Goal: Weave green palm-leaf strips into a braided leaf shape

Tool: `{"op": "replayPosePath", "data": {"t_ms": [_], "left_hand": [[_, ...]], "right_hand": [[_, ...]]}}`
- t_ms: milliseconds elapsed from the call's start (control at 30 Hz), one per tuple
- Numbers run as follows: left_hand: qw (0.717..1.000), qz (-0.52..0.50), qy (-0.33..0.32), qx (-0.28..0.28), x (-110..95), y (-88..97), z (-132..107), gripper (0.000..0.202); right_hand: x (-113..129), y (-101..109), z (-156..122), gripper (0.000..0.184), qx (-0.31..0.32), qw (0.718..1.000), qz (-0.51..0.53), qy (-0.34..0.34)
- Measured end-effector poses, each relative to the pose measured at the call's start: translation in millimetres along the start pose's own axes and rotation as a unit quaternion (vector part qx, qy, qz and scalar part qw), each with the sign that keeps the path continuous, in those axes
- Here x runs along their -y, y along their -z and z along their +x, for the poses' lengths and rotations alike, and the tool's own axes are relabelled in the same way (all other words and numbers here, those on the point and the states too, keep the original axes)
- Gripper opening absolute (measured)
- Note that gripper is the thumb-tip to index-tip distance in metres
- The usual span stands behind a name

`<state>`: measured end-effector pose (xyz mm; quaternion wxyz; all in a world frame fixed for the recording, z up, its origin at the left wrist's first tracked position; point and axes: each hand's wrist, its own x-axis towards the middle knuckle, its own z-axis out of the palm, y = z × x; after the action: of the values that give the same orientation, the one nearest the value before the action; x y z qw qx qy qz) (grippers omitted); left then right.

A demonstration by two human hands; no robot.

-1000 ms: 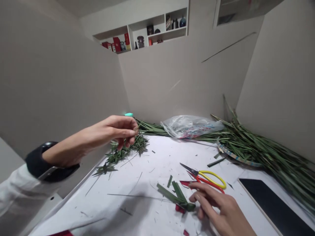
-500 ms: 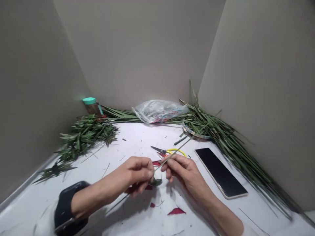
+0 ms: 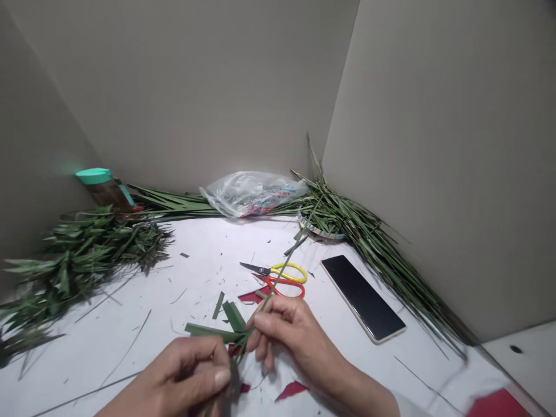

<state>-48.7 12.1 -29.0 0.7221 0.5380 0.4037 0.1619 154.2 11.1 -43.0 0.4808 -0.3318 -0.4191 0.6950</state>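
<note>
L hand (image 3: 186,370), bottom ctr of frame, is closed, thumb tip pressed to forefinger, gripping the lower end of a green leaf piece (image 3: 215,332); that end is blurry & partly hidden by fingers. R hand (image 3: 291,327), just right of it, lower ctr, has thumb & forefinger pinched on a thin green strip (image 3: 293,248), which slants up-right across the scissors (image 3: 282,277). Piece sits lower ctr, its flat tabs fanning up & left btwn the hands; strip's lower end meets it by the R fingertips.

Scissors lie mid-frame, blades pointing left, 1 yellow & 1 red handle, over red scraps (image 3: 248,297). More red bits nr the hands, plus small green offcuts on the white table (image 3: 208,237). Phone (image 3: 364,298), dark screen up, ctr-right, tilted. Red item (image 3: 493,403), bottom right corner, cut off & blurry.

Along the back: clear bag (image 3: 243,188), upper ctr, on long leaves; cup (image 3: 104,191) w/ teal lid, upper left, leaning; pile of spiky green pcs (image 3: 87,249) in front of it. Right side: bundle of long stalks (image 3: 382,260), partly over a tray (image 3: 328,234) w/ patterned rim.
</note>
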Motion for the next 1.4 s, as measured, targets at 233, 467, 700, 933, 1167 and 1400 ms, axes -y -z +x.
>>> {"op": "replayPosePath", "data": {"t_ms": [233, 467, 700, 933, 1167, 1400], "left_hand": [[0.996, -0.077, -0.037, -0.026, -4, -11.5, 20, 0.039], [0.999, -0.048, 0.004, 0.006, -8, -6.5, 18, 0.037], [0.993, -0.097, -0.057, -0.037, -38, -13.7, 29, 0.028], [0.984, -0.13, -0.089, -0.082, -56, -7.4, 26, 0.022], [0.975, -0.154, -0.11, -0.112, -58, -3.9, 32, 0.011], [0.959, -0.182, -0.149, -0.16, -65, 1.2, 49, 0.013]], "right_hand": [[2, 6, 5, 0.026, -0.025, 0.999, -0.029, 0.004], [15, 21, 11, 0.028, -0.095, 0.992, -0.067, 0.053], [28, 30, 10, 0.027, -0.083, 0.944, -0.31, 0.077], [16, 64, 30, 0.027, -0.138, 0.759, -0.629, 0.091], [6, 67, 30, 0.029, -0.153, 0.695, -0.698, 0.074], [21, 57, 26, 0.036, -0.181, 0.792, -0.575, 0.094]]}}
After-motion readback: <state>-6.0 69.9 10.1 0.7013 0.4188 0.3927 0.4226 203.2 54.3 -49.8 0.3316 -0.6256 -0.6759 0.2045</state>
